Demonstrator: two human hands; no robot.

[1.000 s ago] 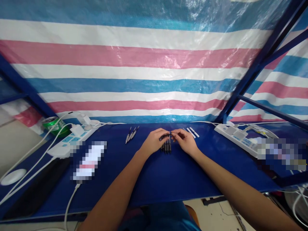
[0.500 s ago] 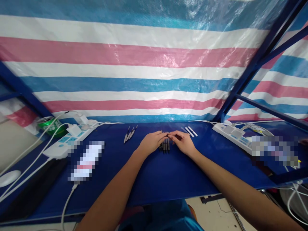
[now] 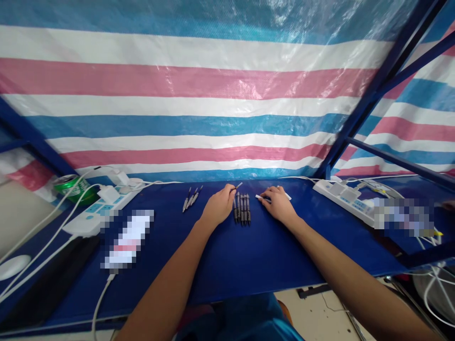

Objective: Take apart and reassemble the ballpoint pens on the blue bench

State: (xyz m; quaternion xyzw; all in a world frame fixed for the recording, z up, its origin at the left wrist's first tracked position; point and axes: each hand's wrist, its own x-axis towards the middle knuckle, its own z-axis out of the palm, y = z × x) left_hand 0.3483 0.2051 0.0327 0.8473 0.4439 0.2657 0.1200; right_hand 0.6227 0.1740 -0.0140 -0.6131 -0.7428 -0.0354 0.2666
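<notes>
My left hand (image 3: 221, 204) is closed in a pinch around a slim pen piece (image 3: 239, 186), dark near the fingers and pale at its tip, which points up and right. Just right of it, several pens (image 3: 242, 209) with dark grips lie side by side on the blue table (image 3: 227, 260). My right hand (image 3: 279, 203) has its fingers closed on a white stick-shaped pen part (image 3: 260, 198), low over the tabletop. Another white piece (image 3: 287, 196) peeks out beyond that hand, partly hidden by it. Several grey pen pieces with dark thin ends (image 3: 191, 200) rest left of my left hand.
On the left stand a green can (image 3: 76, 188), a white power strip (image 3: 95, 213) with cables, and a blurred-out phone (image 3: 128, 239) on a cord. Another power strip (image 3: 344, 203) lies at right. Blue metal posts (image 3: 359, 113) and a striped sheet (image 3: 213, 109) bound the table.
My hands have moved apart from above the pen row, uncovering it. The left now holds a slim pen piece up; the right has shifted right and grips a white piece.
</notes>
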